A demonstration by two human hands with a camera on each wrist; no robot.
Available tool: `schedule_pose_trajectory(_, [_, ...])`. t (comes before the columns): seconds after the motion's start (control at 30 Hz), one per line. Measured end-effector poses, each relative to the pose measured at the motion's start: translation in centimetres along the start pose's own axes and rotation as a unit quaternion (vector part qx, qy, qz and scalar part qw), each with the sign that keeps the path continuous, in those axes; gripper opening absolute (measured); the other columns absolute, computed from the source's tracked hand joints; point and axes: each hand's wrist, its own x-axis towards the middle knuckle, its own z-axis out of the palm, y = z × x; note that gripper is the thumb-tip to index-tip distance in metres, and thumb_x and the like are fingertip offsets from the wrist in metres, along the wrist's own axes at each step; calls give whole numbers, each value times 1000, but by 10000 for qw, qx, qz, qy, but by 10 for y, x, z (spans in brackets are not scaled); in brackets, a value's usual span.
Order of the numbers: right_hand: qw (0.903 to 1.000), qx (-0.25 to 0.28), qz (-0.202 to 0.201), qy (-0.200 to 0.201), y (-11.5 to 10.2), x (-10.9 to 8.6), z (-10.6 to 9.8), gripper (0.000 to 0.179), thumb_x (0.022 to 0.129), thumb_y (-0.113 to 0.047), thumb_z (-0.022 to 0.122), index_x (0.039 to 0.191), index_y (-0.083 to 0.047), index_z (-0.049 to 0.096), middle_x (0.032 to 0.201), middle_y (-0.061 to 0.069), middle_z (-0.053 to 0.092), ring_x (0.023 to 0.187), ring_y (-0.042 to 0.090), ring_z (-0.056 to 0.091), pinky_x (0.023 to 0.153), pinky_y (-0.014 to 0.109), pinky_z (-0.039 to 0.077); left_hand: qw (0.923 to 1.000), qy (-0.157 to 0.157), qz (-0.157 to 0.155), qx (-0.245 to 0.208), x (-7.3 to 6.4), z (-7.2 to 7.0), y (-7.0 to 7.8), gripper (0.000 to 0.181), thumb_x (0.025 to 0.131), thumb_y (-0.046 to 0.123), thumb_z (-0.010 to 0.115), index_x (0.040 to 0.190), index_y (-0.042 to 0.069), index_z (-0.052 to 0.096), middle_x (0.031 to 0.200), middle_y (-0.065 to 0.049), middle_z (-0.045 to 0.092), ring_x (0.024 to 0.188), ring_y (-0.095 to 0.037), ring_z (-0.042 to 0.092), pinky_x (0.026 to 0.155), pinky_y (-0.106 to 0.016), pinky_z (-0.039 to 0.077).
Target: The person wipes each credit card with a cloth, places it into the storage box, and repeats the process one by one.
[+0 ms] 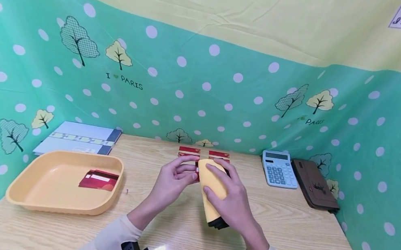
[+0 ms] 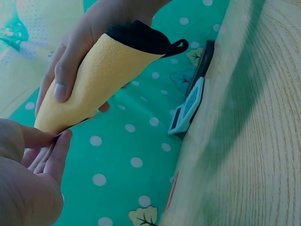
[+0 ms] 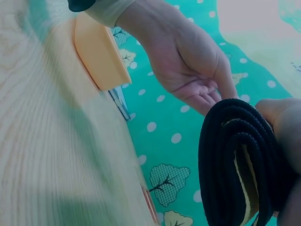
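Note:
Over the middle of the table, my left hand [image 1: 166, 184] pinches a red card [image 1: 197, 174] between thumb and fingers. My right hand [image 1: 234, 202] grips a folded yellow cloth [image 1: 216, 186] with black edging, its upper end against the card. Most of the card is hidden behind the cloth; in the left wrist view only its thin edge shows beneath. The right wrist view shows the cloth's stacked black-edged folds [image 3: 221, 141]. Beyond the hands, two red cards, one on the left [image 1: 189, 150] and one on the right [image 1: 219, 155], lie at the table's back.
At left stands a yellow-orange tray [image 1: 63, 209] with red cards [image 1: 98, 180] inside, and a blue-white folder [image 1: 78, 134] lies behind it. A light blue calculator [image 1: 279, 169] and a brown wallet [image 1: 313, 183] lie at back right. Patterned green fabric [image 1: 201, 113] surrounds the table.

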Motion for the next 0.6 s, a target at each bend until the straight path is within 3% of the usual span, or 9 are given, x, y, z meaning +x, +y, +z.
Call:
schedule_pose_trajectory(0.23, [9995, -66, 267, 124, 5, 3, -8, 61, 85, -11, 84, 140, -28, 64, 152, 2, 53, 124, 22, 60, 81, 27, 57, 9999, 103, -60, 81, -1, -1, 4, 42, 96, -4, 66, 135, 10, 62, 123, -24, 72, 108, -30, 76, 90, -35, 65])
schedule_pose_trajectory(0.6, [9972, -37, 606, 426, 20, 7, -25, 60, 85, -8, 83, 140, -24, 65, 151, 2, 53, 121, 23, 59, 81, 23, 54, 9996, 156, -168, -150, 0, -5, 9, 43, 93, -6, 66, 133, 10, 63, 122, -25, 72, 103, -23, 76, 90, -35, 66])
